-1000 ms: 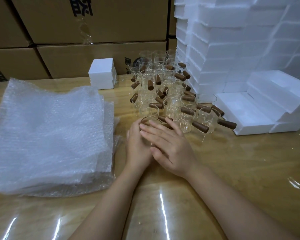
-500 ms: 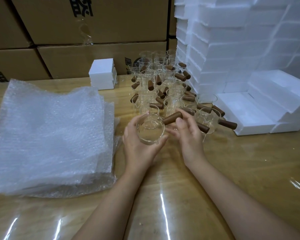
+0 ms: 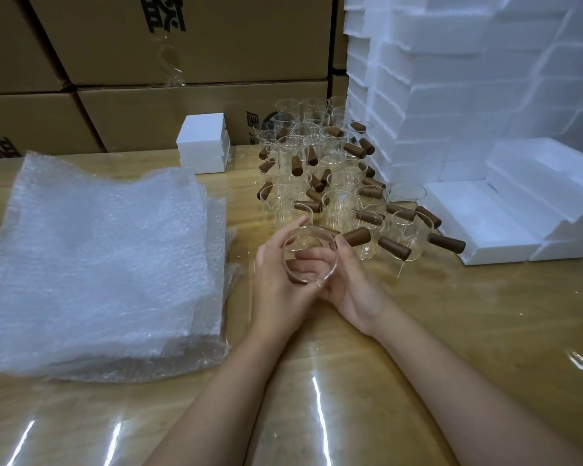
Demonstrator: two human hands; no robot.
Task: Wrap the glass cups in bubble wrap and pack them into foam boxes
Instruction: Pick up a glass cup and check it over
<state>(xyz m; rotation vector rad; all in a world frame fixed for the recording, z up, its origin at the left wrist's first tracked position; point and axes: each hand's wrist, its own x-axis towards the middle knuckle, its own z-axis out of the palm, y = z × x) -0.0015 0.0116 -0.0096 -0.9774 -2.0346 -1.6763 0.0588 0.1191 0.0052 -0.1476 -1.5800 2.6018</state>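
Note:
A clear glass cup [image 3: 308,255] with a brown wooden handle [image 3: 355,236] is lifted just above the table, its mouth tilted toward me. My left hand [image 3: 276,280] curls round its left side. My right hand [image 3: 354,284] cups it from below and the right, near the handle. Behind them stands a cluster of several more glass cups [image 3: 330,183] with wooden handles. A thick stack of bubble wrap sheets [image 3: 98,264] lies at the left. An open white foam box [image 3: 485,223] lies at the right.
A tall wall of stacked foam boxes [image 3: 468,79] fills the back right. One small closed foam box [image 3: 202,142] stands behind the bubble wrap. Cardboard cartons [image 3: 182,62] line the back. The glossy wooden table [image 3: 451,331] reflects light near me.
Both hands lay flat on the table by the cups a second ago. They picked up the nearest cup, lifted it and drew it toward me, and the right hand shifted under it.

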